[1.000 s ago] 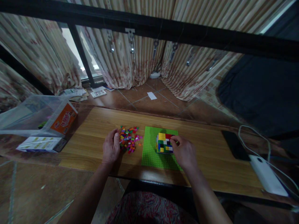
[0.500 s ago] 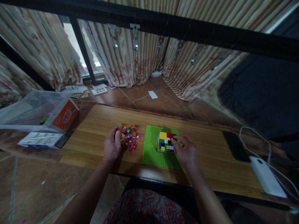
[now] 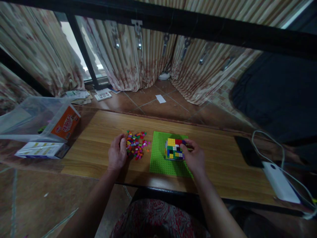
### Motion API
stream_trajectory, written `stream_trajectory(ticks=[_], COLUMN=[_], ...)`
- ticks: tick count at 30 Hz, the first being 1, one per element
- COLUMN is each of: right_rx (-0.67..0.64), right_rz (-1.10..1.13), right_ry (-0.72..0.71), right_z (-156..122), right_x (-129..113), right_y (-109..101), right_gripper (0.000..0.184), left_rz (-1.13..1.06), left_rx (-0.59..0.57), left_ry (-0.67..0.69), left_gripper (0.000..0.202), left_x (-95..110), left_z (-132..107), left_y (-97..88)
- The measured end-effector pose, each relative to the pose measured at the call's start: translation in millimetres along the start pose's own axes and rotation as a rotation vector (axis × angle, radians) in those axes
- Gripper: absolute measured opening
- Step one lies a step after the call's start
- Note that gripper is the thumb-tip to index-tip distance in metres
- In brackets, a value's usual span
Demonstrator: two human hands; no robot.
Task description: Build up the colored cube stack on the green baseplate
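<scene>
Head view: left hand point(image 3: 117, 153) rests on the wooden table point(image 3: 99, 138), fingers curled against the loose-brick pile point(image 3: 136, 146), any pinch hidden; right hand point(image 3: 194, 158) grips the multicoloured brick block point(image 3: 173, 149) on the green baseplate point(image 3: 159, 160); farther right, black phone point(image 3: 244, 149), white power bank point(image 3: 279, 181); far left, clear bin point(image 3: 29, 114).

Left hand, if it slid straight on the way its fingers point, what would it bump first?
Most likely the pile of loose coloured bricks: the left hand lies with its fingers at the pile's left edge, seemingly touching it.
</scene>
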State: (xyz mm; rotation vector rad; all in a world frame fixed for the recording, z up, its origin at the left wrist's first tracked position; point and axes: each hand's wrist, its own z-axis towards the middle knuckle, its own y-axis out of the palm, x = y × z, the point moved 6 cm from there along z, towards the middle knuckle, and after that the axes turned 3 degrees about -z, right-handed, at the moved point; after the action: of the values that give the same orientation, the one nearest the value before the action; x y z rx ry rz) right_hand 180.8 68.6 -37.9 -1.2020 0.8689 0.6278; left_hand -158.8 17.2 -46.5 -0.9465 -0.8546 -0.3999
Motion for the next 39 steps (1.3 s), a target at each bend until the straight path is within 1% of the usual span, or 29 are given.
stream_trajectory(ticks=[4, 8, 13, 18, 20, 22, 24, 26, 27, 29, 30, 31, 33, 34, 36, 39], right_rx=[-0.008, -0.008, -0.008, -0.007, -0.027, -0.019, 0.028, 0.086, 0.105, 0.093, 0.058, -0.005, -0.145, -0.212, -0.305, -0.346], right_rz=[0.089, 0.133, 0.143, 0.157, 0.181, 0.184, 0.149, 0.113, 0.105, 0.095, 0.085, 0.070, 0.032, 0.007, -0.045, -0.168], right_ry=[0.091, 0.132, 0.112, 0.094, 0.094, 0.092, 0.074, 0.013, -0.038, -0.171, -0.244, -0.318, -0.439, -0.481, -0.513, -0.480], right_z=[0.6, 1.8, 4.1, 4.5, 2.9, -0.3, -5.4, -12.9, -17.6, -29.3, -36.0, -43.1, -56.6, -61.9, -66.9, -61.6], right_x=[1.8, 2.7, 7.6, 6.6, 5.7, 4.2, -0.8, -13.4, -23.1, -48.1, -61.8, -75.3, -97.2, -104.3, -109.5, -101.7], right_y=[2.2, 3.5, 7.2, 8.4, 7.6, 3.5, -4.0, -11.4, -13.7, -12.0, -7.2, 0.9, 23.5, 37.1, 65.4, 103.5], right_gripper=[0.038, 0.037, 0.036, 0.035, 0.037, 0.040, 0.042, 0.041, 0.039, 0.030, 0.026, 0.023, 0.021, 0.021, 0.022, 0.023], left_rz=[-0.007, -0.007, 0.000, -0.008, -0.014, -0.020, -0.028, -0.036, -0.039, -0.043, -0.045, -0.046, -0.046, -0.042, -0.037, -0.039], left_rx=[0.006, 0.006, 0.000, -0.004, 0.004, 0.007, 0.006, 0.006, 0.007, 0.009, 0.010, 0.012, 0.012, 0.012, 0.010, 0.006], left_ry=[0.001, -0.007, -0.004, 0.009, 0.011, 0.015, 0.019, 0.015, 0.009, -0.004, -0.007, -0.008, -0.006, -0.004, -0.001, 0.003], left_gripper=[0.046, 0.045, 0.044, 0.046, 0.045, 0.045, 0.044, 0.044, 0.044, 0.044, 0.044, 0.043, 0.043, 0.043, 0.043, 0.042], left_x=[-0.6, 0.5, 1.7, -0.1, -0.8, -1.0, -0.9, -1.0, -1.3, -1.6, -1.5, -1.2, -0.5, -0.3, -0.3, -0.3], left_z=[0.4, 0.0, -0.6, 0.4, 0.6, 0.4, 0.1, -0.3, -0.5, -1.0, -1.3, -1.6, -2.2, -2.3, -2.3, -1.9], left_y=[0.6, 0.2, -0.5, 0.0, -0.1, 0.2, 0.8, 1.5, 1.7, 1.9, 1.9, 1.7, 1.4, 1.3, 1.3, 1.7])
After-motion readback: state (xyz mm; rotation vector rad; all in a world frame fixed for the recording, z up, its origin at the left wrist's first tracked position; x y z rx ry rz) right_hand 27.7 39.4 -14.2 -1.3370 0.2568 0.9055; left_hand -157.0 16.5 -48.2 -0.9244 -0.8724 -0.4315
